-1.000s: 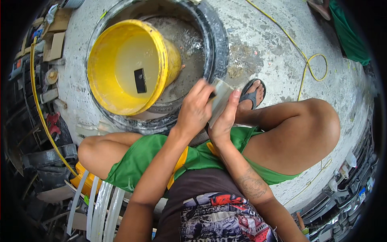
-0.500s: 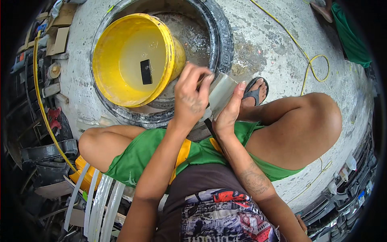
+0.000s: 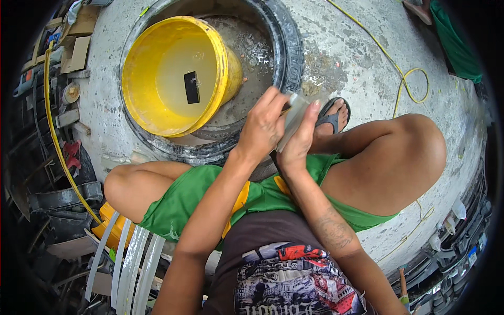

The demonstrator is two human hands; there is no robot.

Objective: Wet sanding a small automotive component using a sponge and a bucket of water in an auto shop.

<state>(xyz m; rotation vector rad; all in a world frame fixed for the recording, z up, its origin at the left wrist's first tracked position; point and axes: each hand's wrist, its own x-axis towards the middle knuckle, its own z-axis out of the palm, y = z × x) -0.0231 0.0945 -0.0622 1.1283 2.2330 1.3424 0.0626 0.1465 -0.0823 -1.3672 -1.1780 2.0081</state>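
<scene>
I sit with my knees spread, both hands raised over my lap. My right hand grips a thin grey-silver piece, thumb along its right edge. My left hand is closed at that piece's left side, fingers bent round a small dark object, probably a pad, mostly hidden by the fingers. Beyond my hands a yellow bucket of cloudy water stands inside a black tyre-like ring basin. A black rectangle lies in the bucket's water.
Cardboard boxes, dark scrap parts and pale strips crowd the left. A yellow hose crosses the concrete floor. Stacked dark parts line the lower right. Another person's leg in green cloth shows at top right.
My left hand has shifted up and back against the grey piece, fingers moving over it. My right hand still holds the piece, slightly higher in view than a second ago.
</scene>
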